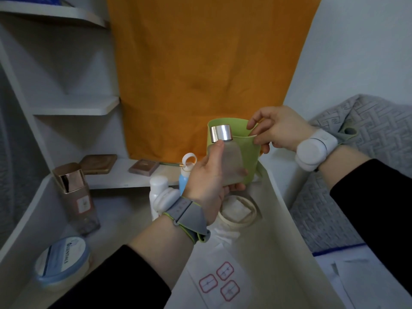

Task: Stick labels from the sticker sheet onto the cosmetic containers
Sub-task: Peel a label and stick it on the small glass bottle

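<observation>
Head view is showing my left hand [207, 181] wrapping around the frosted bottle [227, 162], thumb lying up its near face and fingertips curling round its far edge and base, so the bottle is standing upright in my grip with its silver cap [221, 132] poking out above my thumb. My right hand [281, 128] is pinching the rim of the green cup [253, 159] between thumb and forefinger, just behind and to the right of the bottle. The sticker sheet [220, 284] is lying flat well below both hands, near my left forearm, carrying three red-outlined labels; neither hand is touching it. Off to the left, a brown bottle [78, 197] is already wearing a label, and a round tub [60, 262] is sitting near it
</observation>
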`<action>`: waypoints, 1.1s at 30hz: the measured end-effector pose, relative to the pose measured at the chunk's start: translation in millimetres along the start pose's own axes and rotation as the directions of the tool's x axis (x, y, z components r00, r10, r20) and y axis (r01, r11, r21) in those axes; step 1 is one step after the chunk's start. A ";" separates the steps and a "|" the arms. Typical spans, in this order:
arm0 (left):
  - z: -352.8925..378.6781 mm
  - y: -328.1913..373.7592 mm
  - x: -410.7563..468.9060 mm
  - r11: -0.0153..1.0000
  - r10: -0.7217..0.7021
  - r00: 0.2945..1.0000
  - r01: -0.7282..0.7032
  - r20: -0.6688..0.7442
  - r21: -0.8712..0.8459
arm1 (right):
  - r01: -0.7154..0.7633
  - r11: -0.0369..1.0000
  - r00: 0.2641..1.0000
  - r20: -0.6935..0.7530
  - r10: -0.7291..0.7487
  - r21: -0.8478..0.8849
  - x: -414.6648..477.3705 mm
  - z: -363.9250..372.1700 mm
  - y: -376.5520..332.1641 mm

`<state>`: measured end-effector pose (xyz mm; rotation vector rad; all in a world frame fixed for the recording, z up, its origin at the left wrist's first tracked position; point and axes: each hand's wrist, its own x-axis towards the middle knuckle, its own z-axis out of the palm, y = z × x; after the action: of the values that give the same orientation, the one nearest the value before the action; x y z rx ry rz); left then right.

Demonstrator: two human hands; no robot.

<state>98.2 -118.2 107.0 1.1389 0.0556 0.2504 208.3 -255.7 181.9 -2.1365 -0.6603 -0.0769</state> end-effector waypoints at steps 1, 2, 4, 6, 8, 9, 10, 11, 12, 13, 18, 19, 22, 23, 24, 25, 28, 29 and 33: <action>0.0 -0.1 -0.1 1.000 0.002 1.000 -0.002 -0.003 0.000 | 0.001 1.000 1.000 -0.003 -0.001 0.023 -0.6 1.4 0.8; -0.6 -0.1 -0.6 1.000 0.005 1.000 -0.005 -0.008 0.001 | 0.001 0.999 1.000 -0.007 -0.001 0.041 -1.0 3.0 2.4; -2.0 -0.8 -1.3 1.000 0.011 1.000 -0.011 -0.014 0.000 | -0.002 0.998 1.000 -0.027 0.004 0.064 -2.1 6.6 5.6; -4.1 -2.2 -2.6 1.000 0.004 1.000 -0.004 -0.010 0.003 | -0.002 0.999 0.999 -0.052 0.005 0.054 -3.9 10.6 9.4; -6.4 -3.9 -4.5 1.000 -0.008 1.000 0.008 0.002 0.003 | 0.012 1.000 0.996 -0.086 -0.010 0.027 -6.2 14.1 13.5; -7.6 -4.9 -5.4 1.000 -0.013 1.000 0.013 0.011 0.004 | 0.017 1.000 0.994 -0.112 -0.014 0.025 -7.5 15.5 15.5; -8.2 -6.1 -6.7 1.000 -0.018 1.000 0.018 0.017 0.006 | 0.019 0.999 0.990 -0.138 -0.015 0.026 -9.4 16.8 17.5; -8.8 -7.6 -7.9 1.000 -0.019 1.000 0.019 0.020 0.006 | 0.022 1.000 0.987 -0.162 -0.019 0.019 -11.5 17.7 19.3; -8.9 -8.8 -9.2 1.000 -0.020 1.000 0.020 0.023 0.003 | 0.027 1.000 0.983 -0.182 -0.026 0.007 -13.9 18.5 20.9; -9.3 -10.1 -10.2 1.000 -0.019 1.000 0.019 0.023 0.002 | 0.033 0.999 0.979 -0.199 -0.034 -0.009 -16.3 19.7 22.4; -12.8 -14.2 -13.3 1.000 -0.027 0.999 0.027 0.027 -0.001 | 0.148 0.989 0.935 -0.327 -0.136 0.011 -29.1 28.9 27.3; -14.8 -15.6 -14.5 1.000 -0.029 0.999 0.028 0.028 0.010 | 0.178 0.984 0.925 -0.344 -0.163 0.011 -33.5 32.9 28.2; -22.5 -22.5 -20.0 0.999 -0.036 0.999 0.035 0.024 0.028 | 0.221 0.974 0.911 -0.364 -0.191 0.042 -49.1 46.7 31.9; -26.5 -25.2 -22.3 0.999 -0.042 0.999 0.042 0.018 0.029 | 0.224 0.972 0.913 -0.363 -0.185 0.069 -55.0 53.1 33.4; -30.2 -27.4 -24.5 0.998 -0.051 0.999 0.051 0.012 0.032 | 0.227 0.969 0.915 -0.361 -0.180 0.093 -61.3 59.4 34.0; -32.6 -28.7 -25.0 0.998 -0.053 0.999 0.052 0.010 0.040 | 0.230 0.967 0.917 -0.357 -0.179 0.106 -66.2 63.6 33.8; -43.8 -35.6 -32.3 0.995 -0.069 0.998 0.070 -0.011 0.072 | 0.209 0.966 0.938 -0.312 -0.154 0.152 -80.9 82.5 39.9; -49.3 -38.6 -35.9 0.993 -0.077 0.997 0.078 -0.014 0.085 | 0.196 0.966 0.946 -0.292 -0.141 0.169 -86.6 90.1 43.8; -77.2 -53.0 -52.9 0.987 -0.085 0.996 0.086 -0.016 0.132 | 0.105 0.978 0.981 -0.183 -0.071 0.182 -111.8 119.8 58.5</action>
<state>42.7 -82.3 22.3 1.2646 0.1321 0.1781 119.3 -239.8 33.2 -1.8905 -0.6321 -0.2386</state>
